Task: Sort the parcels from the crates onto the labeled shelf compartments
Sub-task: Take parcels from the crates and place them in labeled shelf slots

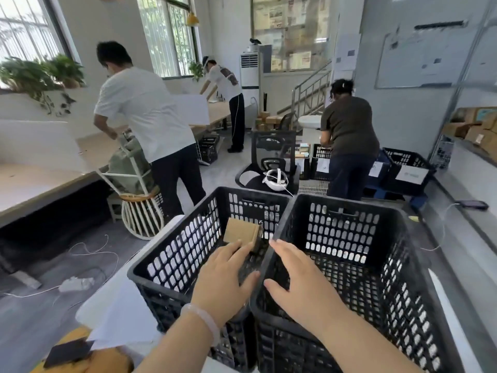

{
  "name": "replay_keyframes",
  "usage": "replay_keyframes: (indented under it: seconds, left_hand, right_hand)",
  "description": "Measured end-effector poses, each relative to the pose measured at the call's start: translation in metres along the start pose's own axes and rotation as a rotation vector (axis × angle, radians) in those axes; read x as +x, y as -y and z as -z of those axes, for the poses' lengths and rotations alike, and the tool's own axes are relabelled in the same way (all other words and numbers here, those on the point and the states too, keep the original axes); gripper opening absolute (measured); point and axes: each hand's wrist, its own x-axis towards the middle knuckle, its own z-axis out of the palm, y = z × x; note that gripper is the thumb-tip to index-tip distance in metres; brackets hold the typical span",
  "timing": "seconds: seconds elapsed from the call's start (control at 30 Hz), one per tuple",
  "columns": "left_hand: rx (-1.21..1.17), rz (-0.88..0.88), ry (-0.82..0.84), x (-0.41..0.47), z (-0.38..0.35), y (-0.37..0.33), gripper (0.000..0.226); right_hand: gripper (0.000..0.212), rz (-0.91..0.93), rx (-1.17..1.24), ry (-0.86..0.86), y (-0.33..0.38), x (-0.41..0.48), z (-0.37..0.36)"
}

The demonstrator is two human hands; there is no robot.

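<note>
Parcel (243, 234) inside left crate (185, 249), tilted, near its right wall; lower edge hidden behind left hand (226, 275). Left hand's fingers straight, tips touching parcel, no grip visible. Right hand (298, 281) spread, empty, over right crate (349, 238) rim. Shelf (478, 130) cut off at frame edge. White labels (411, 175) on far crates: writing too blurred to read.

1. The left hand (228, 278) reaches forward, palm down, fingers straight and close together, thumb held out to the side.
2. The right hand (298, 281) hovers just beside it, palm down, fingers straight and slightly spread.
</note>
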Motion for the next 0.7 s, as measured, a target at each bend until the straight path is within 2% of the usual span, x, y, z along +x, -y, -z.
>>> replay_keyframes:
  seconds: [0.37,0.5,0.7]
  left_hand:
    - [0.141,0.098,0.125,0.071,-0.011,0.082,0.066]
    - [0.158,0.067,0.179,0.105,-0.021,0.114,0.068]
    - [0.122,-0.012,0.287,0.166,-0.053,0.172,0.068]
  right_hand:
    - [0.079,-0.088,0.028,0.127,-0.024,0.119,-0.043]
    - [0.082,-0.121,-0.062,0.224,-0.029,0.148,-0.055]
    - [0.083,-0.271,-0.151,0.260,-0.035,0.210,-0.089]
